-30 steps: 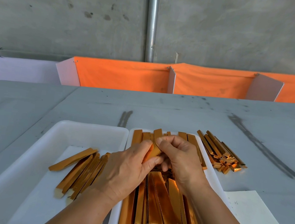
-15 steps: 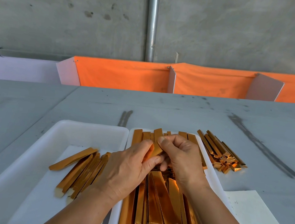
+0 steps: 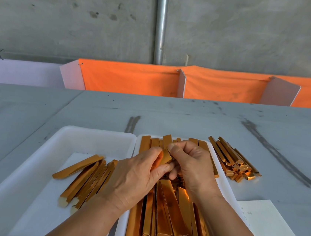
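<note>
Grey table [image 3: 189,118] under it all, stretching far past the grip; orange cloth [image 3: 131,80] way behind, along the back edge; two white trays side by side, left tray [image 3: 91,132] down and to the left of the grip, right tray [image 3: 137,145] right beneath it; big heap of shiny strips [image 3: 166,216] in the right tray, just under the grip and running back toward the body; white paper [image 3: 274,228] low and to the right of the grip; smaller row of strips [image 3: 89,180] in the left tray, low and left of the grip; loose bunch of strips [image 3: 233,161] on the bare table, off to the right of the grip; left hand [image 3: 134,177] and right hand [image 3: 193,167] close together, thumbs and fingers of both pinched tight on one gold strip [image 3: 165,156], held up just above the heap, between the two hands.
</note>
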